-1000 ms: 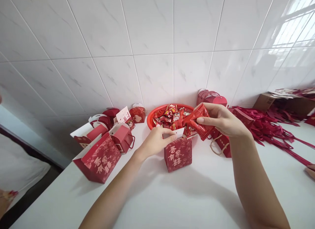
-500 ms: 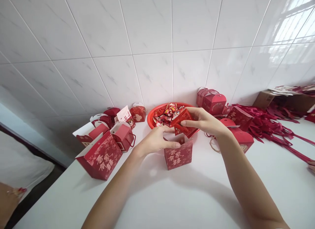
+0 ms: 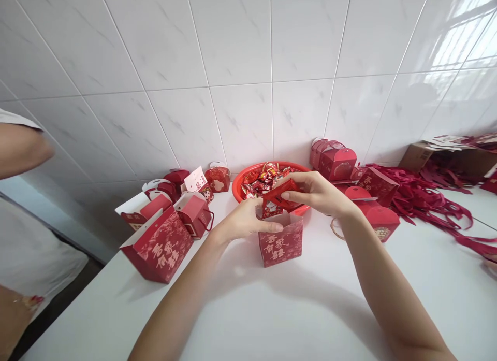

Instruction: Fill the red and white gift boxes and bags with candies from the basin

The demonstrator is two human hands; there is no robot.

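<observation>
An open-topped red gift box (image 3: 282, 246) with pale Chinese lettering stands upright on the white table. My left hand (image 3: 246, 218) is closed on its left side, with the thumb along the near edge. Above the box opening, my right hand (image 3: 318, 193) pinches a shiny red packet (image 3: 276, 199) between thumb and fingers; whether it is one packet or a few together I cannot tell. Just behind both hands sits a red plastic basket (image 3: 235, 189) of wrapped candies (image 3: 261, 184), partly hidden by the hands.
On the left stand several red gift boxes, the nearest a tall open box (image 3: 163, 247). More closed boxes (image 3: 338, 161) stand at the right back, beside a heap of dark red ribbons (image 3: 419, 195) and a cardboard box (image 3: 417, 156). Another person's arm (image 3: 23, 149) is at the left edge.
My right hand has shifted slightly left and turned the red packet flatter over the box. My left hand stays on the box. Another person's arm has appeared at the left.
</observation>
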